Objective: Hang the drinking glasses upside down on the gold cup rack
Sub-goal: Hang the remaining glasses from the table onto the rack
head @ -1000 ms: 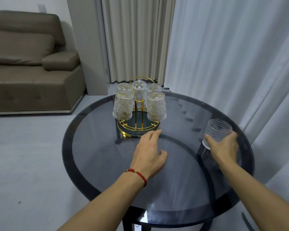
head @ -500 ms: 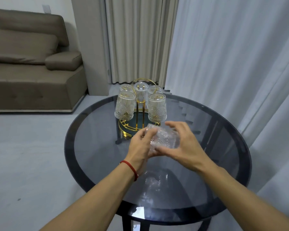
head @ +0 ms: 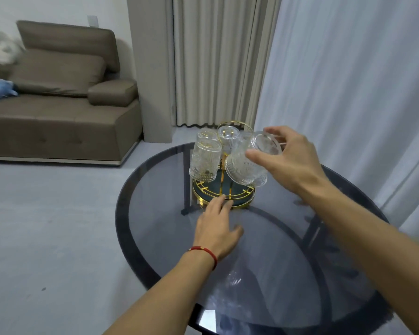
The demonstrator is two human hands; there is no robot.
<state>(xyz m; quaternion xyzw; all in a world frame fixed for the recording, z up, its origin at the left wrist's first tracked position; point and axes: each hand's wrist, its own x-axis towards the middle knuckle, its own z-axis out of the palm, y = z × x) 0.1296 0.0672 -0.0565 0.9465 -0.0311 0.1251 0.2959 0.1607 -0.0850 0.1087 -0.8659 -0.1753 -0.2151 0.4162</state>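
Right hand (head: 290, 163) grips tilted glass (head: 252, 163), mouth down-left, just above gold rack's (head: 224, 199) near-right side; left hand (head: 215, 228) flat, open, fingertips touching rack base.

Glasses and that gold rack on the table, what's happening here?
A person is loading the gold rack on a round glass table. The right hand grips a glass, tilted mouth-down, at the rack's near right side. The left hand rests flat on the table, fingertips at the rack's base. Other glasses already hang upside down.
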